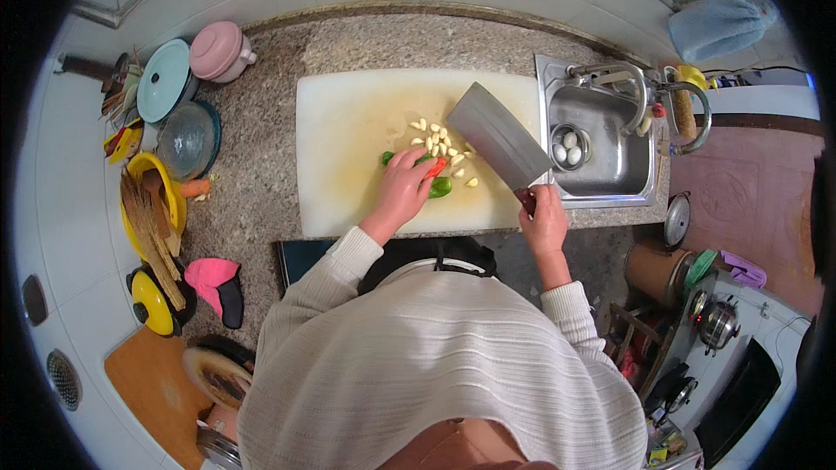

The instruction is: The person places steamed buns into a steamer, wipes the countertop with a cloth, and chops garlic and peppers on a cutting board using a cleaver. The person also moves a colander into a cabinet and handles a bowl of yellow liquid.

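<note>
A white cutting board lies on the counter in front of me. My left hand rests on green peppers and a red pepper, its fingers over them; whether it grips one I cannot tell. Several peeled garlic cloves lie loose just beyond and to the right of those fingers. In my right hand is the dark handle of a cleaver. Its broad blade lies slanted over the right part of the board, pointing up and to the left, beside the garlic.
Right of the board is a steel sink with a bowl of eggs and a curved faucet. A pink lidded pot, a glass lid, a yellow basket and a pink-black mitt stand along the left.
</note>
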Demonstrator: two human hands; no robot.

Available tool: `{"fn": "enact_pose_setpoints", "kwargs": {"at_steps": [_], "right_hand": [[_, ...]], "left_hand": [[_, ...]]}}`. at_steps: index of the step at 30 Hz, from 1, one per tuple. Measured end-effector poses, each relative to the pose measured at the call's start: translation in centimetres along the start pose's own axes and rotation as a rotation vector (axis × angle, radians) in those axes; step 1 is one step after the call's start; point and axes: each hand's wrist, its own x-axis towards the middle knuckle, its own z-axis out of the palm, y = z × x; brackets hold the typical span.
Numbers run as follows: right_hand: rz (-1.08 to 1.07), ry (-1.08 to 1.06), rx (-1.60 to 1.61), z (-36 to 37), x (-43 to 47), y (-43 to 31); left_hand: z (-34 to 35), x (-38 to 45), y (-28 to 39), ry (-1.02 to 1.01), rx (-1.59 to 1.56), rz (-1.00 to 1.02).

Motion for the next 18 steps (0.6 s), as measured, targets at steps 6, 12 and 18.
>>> {"fn": "enact_pose_setpoints", "kwargs": {"at_steps": [6, 12, 18], "right_hand": [[0.067, 0.005, 0.359, 0.1, -0.2, 2.1], [0.106, -0.129, 0.611, -1.2, 1.7, 4.2], [0.116, -0.206, 0.662, 0.3, 0.9, 3.2]], "left_hand": [[-0.1, 0.0, 2.2, -0.169, 0.262, -0.053], [1.5, -0.7, 2.8, -0.169, 0.431, -0.096], [1.5, -1.8, 0.7, -0.086, 0.481, -0.168]]}}
